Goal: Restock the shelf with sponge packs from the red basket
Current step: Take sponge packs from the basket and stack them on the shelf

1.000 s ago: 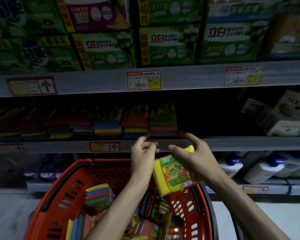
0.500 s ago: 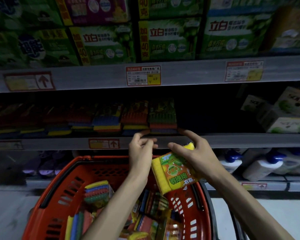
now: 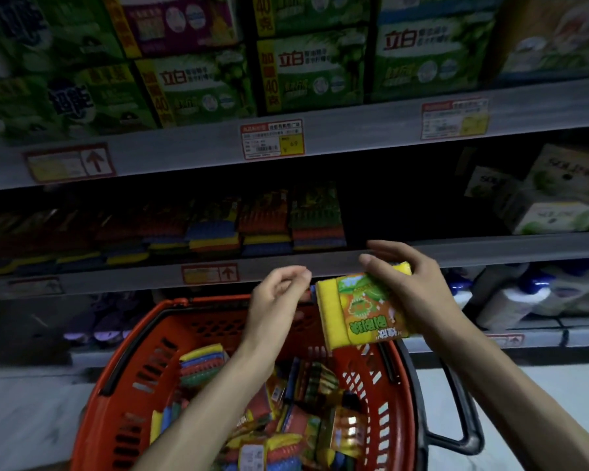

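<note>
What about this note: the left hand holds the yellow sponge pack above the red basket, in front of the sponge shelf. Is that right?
Not quite. The head view shows the right hand gripping the yellow sponge pack above the red basket, in front of the sponge shelf. The left hand, blurred, is beside the pack, not around it.

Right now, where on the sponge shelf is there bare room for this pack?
The dark gap between the rightmost sponge stack and the white boxes looks free, just above the right hand holding the sponge pack. Left of it, stacks sit side by side.
</note>
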Demonstrator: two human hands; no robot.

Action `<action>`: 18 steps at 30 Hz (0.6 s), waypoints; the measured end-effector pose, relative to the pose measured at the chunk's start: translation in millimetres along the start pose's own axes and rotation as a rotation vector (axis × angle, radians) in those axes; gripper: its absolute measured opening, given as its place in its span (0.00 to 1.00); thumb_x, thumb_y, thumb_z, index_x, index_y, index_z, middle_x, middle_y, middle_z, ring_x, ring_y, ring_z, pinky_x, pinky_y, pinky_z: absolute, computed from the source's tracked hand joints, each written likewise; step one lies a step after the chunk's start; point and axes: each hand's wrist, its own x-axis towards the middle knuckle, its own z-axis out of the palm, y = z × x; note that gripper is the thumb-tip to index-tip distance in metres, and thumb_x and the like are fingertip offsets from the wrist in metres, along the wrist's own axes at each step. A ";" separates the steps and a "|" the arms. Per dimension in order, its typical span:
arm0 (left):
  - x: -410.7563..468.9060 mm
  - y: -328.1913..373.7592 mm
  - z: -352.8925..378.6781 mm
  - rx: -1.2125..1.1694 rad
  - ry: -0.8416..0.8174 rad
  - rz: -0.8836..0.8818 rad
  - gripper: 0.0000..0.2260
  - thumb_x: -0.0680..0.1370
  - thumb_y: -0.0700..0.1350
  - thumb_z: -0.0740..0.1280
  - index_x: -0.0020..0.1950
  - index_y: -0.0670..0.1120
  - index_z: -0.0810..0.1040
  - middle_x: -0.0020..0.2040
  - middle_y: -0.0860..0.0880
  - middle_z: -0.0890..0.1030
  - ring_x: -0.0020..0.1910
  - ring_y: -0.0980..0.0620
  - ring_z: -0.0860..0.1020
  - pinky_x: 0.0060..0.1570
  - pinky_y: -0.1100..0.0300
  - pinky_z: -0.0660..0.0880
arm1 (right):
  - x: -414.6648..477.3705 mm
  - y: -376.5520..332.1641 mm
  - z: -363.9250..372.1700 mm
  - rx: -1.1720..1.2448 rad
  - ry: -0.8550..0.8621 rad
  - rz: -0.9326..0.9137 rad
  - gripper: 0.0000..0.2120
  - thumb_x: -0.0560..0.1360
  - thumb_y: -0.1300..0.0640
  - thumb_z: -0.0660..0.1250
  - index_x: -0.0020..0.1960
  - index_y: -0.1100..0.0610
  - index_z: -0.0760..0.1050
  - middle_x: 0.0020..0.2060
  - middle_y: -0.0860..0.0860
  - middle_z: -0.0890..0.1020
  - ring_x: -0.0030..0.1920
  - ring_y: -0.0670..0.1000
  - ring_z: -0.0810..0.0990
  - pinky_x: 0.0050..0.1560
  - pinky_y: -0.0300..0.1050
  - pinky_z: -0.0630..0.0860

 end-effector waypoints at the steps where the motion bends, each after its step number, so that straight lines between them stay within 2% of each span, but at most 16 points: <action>1: -4.8 -0.3 -0.4 0.003 -0.073 -0.035 0.12 0.77 0.60 0.71 0.57 0.58 0.83 0.55 0.56 0.86 0.57 0.57 0.83 0.59 0.53 0.78 | -3.1 -1.1 -2.8 0.051 -0.007 0.013 0.19 0.72 0.47 0.74 0.61 0.48 0.81 0.55 0.49 0.84 0.46 0.50 0.87 0.42 0.45 0.84; 3: -15.0 2.4 1.8 0.000 -0.222 -0.126 0.22 0.70 0.69 0.73 0.60 0.61 0.82 0.58 0.56 0.85 0.62 0.53 0.81 0.65 0.45 0.75 | -10.2 -3.9 -6.6 0.137 -0.006 0.024 0.16 0.73 0.46 0.73 0.59 0.48 0.82 0.52 0.53 0.85 0.43 0.52 0.88 0.38 0.43 0.83; 4: -18.9 3.7 3.8 -0.006 -0.282 -0.158 0.26 0.67 0.70 0.75 0.62 0.61 0.81 0.60 0.55 0.85 0.63 0.50 0.81 0.66 0.43 0.74 | -13.5 -5.6 -7.4 0.162 0.014 0.011 0.16 0.73 0.44 0.72 0.58 0.49 0.82 0.52 0.54 0.86 0.44 0.53 0.88 0.38 0.44 0.83; 6: -25.4 7.8 9.3 -0.016 -0.341 -0.137 0.30 0.65 0.65 0.79 0.64 0.58 0.80 0.59 0.53 0.85 0.61 0.50 0.83 0.66 0.45 0.75 | -20.5 -8.3 -8.9 0.170 0.073 -0.040 0.18 0.76 0.40 0.70 0.57 0.52 0.82 0.51 0.54 0.86 0.46 0.55 0.87 0.43 0.50 0.83; 8: -26.4 12.0 11.5 -0.018 -0.315 -0.048 0.31 0.62 0.61 0.82 0.63 0.57 0.79 0.59 0.54 0.85 0.59 0.51 0.84 0.64 0.47 0.78 | -24.7 -8.2 -12.8 0.184 0.118 -0.053 0.21 0.77 0.37 0.65 0.57 0.51 0.83 0.51 0.52 0.87 0.49 0.55 0.87 0.50 0.53 0.82; 10: -27.1 16.9 12.0 0.064 -0.295 0.095 0.33 0.59 0.58 0.85 0.61 0.60 0.77 0.59 0.59 0.84 0.60 0.56 0.82 0.61 0.56 0.79 | -28.0 -6.6 -21.1 0.237 0.125 0.044 0.23 0.77 0.33 0.62 0.55 0.50 0.85 0.50 0.54 0.87 0.51 0.56 0.87 0.56 0.58 0.82; 12: -29.8 22.9 9.7 0.184 -0.295 0.276 0.34 0.61 0.52 0.86 0.61 0.63 0.73 0.57 0.67 0.81 0.59 0.62 0.80 0.57 0.66 0.78 | -31.0 -4.4 -28.2 0.233 0.045 0.168 0.29 0.76 0.29 0.61 0.54 0.52 0.85 0.50 0.57 0.88 0.51 0.57 0.87 0.60 0.58 0.80; 15: -32.6 28.7 3.7 0.363 -0.314 0.535 0.34 0.67 0.42 0.83 0.66 0.58 0.72 0.61 0.63 0.79 0.62 0.60 0.79 0.59 0.64 0.77 | -40.7 -3.7 -34.2 0.281 -0.083 0.273 0.35 0.73 0.27 0.62 0.61 0.54 0.82 0.56 0.58 0.86 0.56 0.58 0.86 0.62 0.57 0.79; 18: -34.4 29.6 -0.2 0.635 -0.297 0.794 0.33 0.70 0.40 0.81 0.69 0.58 0.71 0.69 0.62 0.74 0.73 0.62 0.70 0.69 0.62 0.70 | -48.1 -3.3 -38.5 0.344 -0.139 0.295 0.30 0.73 0.29 0.63 0.64 0.49 0.80 0.58 0.56 0.85 0.57 0.57 0.86 0.64 0.59 0.79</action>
